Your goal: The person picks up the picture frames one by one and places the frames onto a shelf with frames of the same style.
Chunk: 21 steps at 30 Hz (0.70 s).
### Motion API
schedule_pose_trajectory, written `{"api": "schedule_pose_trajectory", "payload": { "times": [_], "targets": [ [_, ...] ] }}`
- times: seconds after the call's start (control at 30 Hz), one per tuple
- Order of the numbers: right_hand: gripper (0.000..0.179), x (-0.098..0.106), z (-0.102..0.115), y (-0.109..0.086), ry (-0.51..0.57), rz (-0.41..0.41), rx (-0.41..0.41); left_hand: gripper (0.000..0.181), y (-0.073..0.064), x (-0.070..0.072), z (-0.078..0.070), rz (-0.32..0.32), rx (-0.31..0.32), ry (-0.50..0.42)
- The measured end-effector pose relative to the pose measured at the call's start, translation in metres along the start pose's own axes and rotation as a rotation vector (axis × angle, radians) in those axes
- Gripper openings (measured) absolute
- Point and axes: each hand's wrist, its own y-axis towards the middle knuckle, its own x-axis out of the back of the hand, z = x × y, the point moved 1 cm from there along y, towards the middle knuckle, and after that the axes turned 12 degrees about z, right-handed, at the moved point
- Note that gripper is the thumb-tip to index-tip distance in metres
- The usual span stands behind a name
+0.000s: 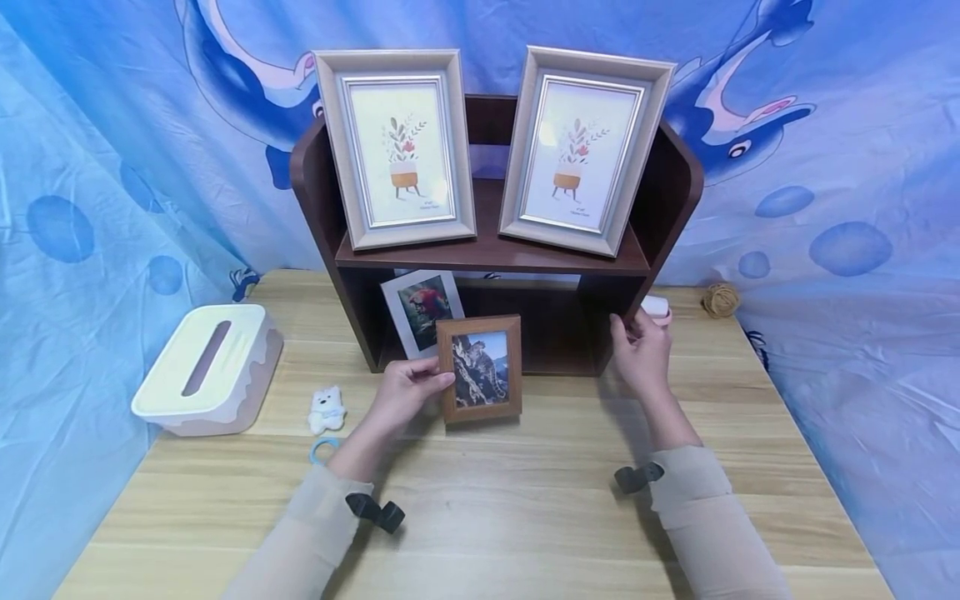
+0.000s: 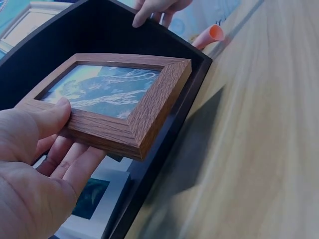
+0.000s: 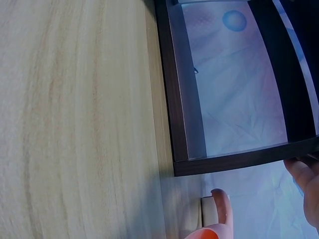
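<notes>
Head: left big frame (image 1: 397, 150), right big frame (image 1: 587, 150) stand on shelf's (image 1: 491, 264) upper level, seemingly done; white frame (image 1: 423, 310) leans lower left. Left hand (image 1: 408, 392) pinches wood frame (image 1: 480, 371) before lower level; right hand (image 1: 643, 350) grips shelf's right side.

Left wrist: wood frame tilted, not yet set down; placing it probably remains.

Right wrist: hand partly cut off beside shelf.

Head view bright, wrist views dimmer (bluish)

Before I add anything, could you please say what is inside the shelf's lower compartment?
A white frame sits tilted at left; the brown frame in the left hand hides part of it and anything directly behind.
</notes>
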Motion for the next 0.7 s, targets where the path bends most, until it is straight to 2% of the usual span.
{"api": "schedule_pose_trajectory", "payload": {
  "times": [0.17,0.4,0.7],
  "targets": [
    [0.012,0.001,-0.002,0.000,-0.004,-0.002,-0.012,0.043,0.015,-0.008,-0.005,0.030,-0.016,-0.074],
    [0.010,0.001,-0.001,0.000,-0.003,-0.007,-0.006,0.048,0.033,-0.016,-0.008,0.005,0.012,-0.083],
    [0.010,-0.001,-0.001,0.001,0.000,-0.020,-0.003,0.046,0.055,-0.025,-0.007,0.021,-0.008,-0.101]
  ]
}}
